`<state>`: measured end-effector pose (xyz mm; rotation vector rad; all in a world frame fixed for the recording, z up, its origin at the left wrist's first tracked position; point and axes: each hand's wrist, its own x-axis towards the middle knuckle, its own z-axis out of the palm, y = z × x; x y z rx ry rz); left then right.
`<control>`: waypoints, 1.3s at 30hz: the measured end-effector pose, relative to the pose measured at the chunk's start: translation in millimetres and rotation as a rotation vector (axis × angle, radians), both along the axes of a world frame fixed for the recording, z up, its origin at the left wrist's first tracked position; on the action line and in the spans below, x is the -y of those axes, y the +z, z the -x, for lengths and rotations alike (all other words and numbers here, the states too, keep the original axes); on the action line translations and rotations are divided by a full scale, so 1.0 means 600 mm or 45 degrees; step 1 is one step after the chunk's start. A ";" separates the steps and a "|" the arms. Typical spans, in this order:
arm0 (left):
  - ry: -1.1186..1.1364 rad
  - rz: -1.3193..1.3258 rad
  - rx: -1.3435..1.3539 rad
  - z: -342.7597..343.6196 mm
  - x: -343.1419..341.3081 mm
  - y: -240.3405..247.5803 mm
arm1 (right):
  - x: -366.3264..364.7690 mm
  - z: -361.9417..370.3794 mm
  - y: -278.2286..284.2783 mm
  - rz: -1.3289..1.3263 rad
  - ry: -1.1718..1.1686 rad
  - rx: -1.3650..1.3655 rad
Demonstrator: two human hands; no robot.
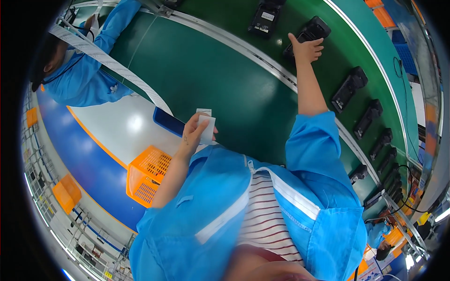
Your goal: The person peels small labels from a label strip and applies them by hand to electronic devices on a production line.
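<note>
My left hand [193,133] is closed on a small white paper label [207,130], pinched near the edge of the green bench. Beside it lie a dark blue, phone-like slab [168,121] and the end of a long white label strip [136,78]. My right hand [307,49] reaches over the green conveyor belt with its fingers spread. It is at a black handheld device [318,29], partly covering it; whether the fingers touch it I cannot tell. Another black device with a white label [266,18] lies on the belt to its left.
Several more black devices [349,89] line the belt toward the right. A metal rail [267,58] separates belt and green bench [187,61]. Orange baskets [140,175] stand at left on the floor side. A co-worker in a blue jacket [89,82] sits at the upper left.
</note>
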<state>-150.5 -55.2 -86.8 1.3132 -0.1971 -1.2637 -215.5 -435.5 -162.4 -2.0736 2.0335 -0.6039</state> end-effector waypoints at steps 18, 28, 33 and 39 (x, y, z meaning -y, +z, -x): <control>-0.258 0.046 0.045 0.063 0.077 -0.001 | -0.249 0.204 0.101 -0.458 0.367 0.245; -0.589 -0.104 0.555 0.127 0.112 -0.006 | -0.397 0.286 0.080 -0.373 0.277 -0.411; -0.626 -0.053 0.520 0.139 0.106 0.002 | -0.408 0.302 0.108 -0.804 0.479 1.115; -0.546 -0.051 0.395 0.161 0.102 0.015 | -0.430 0.282 0.130 -1.089 0.350 1.719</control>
